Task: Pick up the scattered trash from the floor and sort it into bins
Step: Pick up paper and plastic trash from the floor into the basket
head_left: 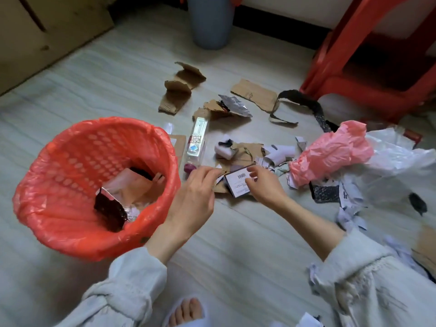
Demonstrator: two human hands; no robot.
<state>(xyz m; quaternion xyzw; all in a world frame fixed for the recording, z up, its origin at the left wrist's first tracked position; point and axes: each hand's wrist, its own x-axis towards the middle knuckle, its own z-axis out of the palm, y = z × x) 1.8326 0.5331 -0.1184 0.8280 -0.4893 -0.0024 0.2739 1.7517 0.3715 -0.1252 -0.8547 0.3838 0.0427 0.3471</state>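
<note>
A red basket bin point(70, 227) lined with a red bag stands at the left, with paper, foil and a dark wrapper inside. Just right of it, my right hand point(264, 182) grips a small white card with a barcode point(238, 182) above the floor. My left hand point(195, 192) pinches a small scrap at the card's left edge. Scattered around lie a clear plastic bottle point(197, 140), torn cardboard pieces point(179, 88), a foil wrapper point(236, 105), a pink plastic bag point(330, 152) and several paper scraps point(280, 154).
A red plastic stool point(368, 55) stands at the back right and a grey-blue bin point(210, 22) at the back centre. A white plastic bag point(398, 159) lies at the right. My sandalled foot point(186, 312) is at the bottom edge.
</note>
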